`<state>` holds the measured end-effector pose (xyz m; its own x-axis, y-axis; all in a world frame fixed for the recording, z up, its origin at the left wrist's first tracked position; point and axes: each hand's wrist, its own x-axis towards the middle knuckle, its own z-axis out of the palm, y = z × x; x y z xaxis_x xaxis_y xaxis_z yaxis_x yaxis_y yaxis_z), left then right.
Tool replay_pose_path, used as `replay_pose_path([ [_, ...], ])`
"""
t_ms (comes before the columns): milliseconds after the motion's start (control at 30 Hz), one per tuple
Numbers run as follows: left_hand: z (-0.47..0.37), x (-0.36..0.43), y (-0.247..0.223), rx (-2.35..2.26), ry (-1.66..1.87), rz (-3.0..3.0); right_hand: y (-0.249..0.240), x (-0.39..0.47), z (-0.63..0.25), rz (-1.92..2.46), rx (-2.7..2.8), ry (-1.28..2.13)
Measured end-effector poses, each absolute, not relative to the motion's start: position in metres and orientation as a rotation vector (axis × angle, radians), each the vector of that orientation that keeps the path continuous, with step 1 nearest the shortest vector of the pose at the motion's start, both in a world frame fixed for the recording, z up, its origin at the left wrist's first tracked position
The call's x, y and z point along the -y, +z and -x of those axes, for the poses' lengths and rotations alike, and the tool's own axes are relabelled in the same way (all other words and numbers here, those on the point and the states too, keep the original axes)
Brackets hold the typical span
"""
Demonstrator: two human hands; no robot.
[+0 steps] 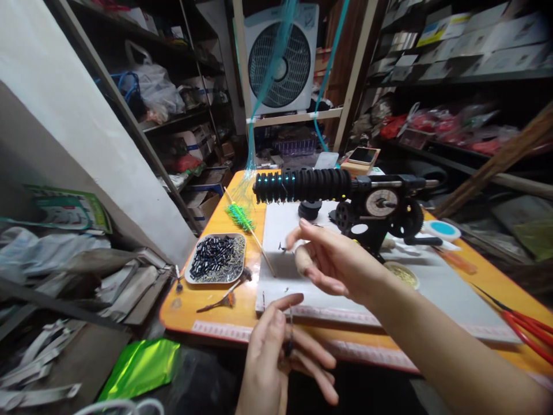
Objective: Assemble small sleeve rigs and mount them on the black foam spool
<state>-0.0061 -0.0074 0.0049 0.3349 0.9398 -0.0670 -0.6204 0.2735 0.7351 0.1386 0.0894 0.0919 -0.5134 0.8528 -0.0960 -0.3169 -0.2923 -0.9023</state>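
My left hand (272,351) is low in front of the table edge, its lower fingers apart. A small dark piece (289,347) with a thin line or wire rests between its thumb and fingers; blur hides its kind. Above the white board (276,297), my right hand (332,259) has loosely bent fingers, apart, with nothing visible in them. A tiny dark bit (283,248) lies on the board near its fingertips. Behind it stands a black hand-cranked device (382,202) with a dial, gears and a long ribbed roller (302,185) carrying shiny teal strands.
A white tray (216,282) of small dark tubular pieces stands left, beside a thin stick (263,253) with a green bristly bundle (239,217) and a brush-like tool (224,301). Red-handled scissors (529,331) lie right. Teal strands (254,109) hang before a fan (280,63).
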Motion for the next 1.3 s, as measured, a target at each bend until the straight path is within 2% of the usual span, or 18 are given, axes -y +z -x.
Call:
replay_pose_path([
  [167,0.01,0.01,-0.017,-0.616,1.002,-0.707,0.091,-0.092,-0.15,1.03,1.472,1.231],
  [367,0.02,0.02,-0.033,-0.874,0.988,-0.866,0.087,-0.098,-0.143,1.123,1.662,0.985],
  [533,0.029,0.027,-0.042,-1.273,0.877,-1.277,0.085,-0.108,-0.13,1.177,1.714,0.757],
  [667,0.032,0.029,-0.033,-1.38,0.876,-1.472,0.085,-0.116,-0.129,1.195,1.776,0.825],
  [967,0.016,0.0,0.029,-1.252,1.412,-1.547,0.101,-0.084,-0.152,1.107,1.731,1.203],
  [1300,-0.003,-0.028,0.047,-1.073,1.372,-1.565,0.096,-0.068,-0.163,0.885,1.617,1.653],
])
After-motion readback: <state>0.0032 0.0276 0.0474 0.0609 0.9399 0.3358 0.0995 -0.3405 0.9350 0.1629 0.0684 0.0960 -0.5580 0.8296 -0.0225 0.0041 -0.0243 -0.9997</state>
